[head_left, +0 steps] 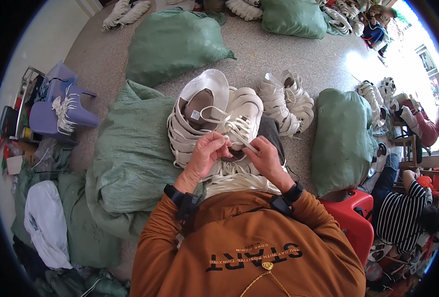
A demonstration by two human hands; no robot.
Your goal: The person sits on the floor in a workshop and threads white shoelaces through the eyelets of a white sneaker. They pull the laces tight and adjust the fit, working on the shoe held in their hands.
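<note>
Between green sack (130, 153) and red stool (360, 208), left hand (207, 157) and right hand (268, 161), grip closed around shoelaces (234, 129).

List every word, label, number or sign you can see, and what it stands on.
Brown sweatshirt: large dark print with smaller lines above, upside down in this view; legible, but I won't copy the wording.
White label inside the white shoe upper at left: too small to read.
Elsewhere: I can make out no other text clearly.
</note>
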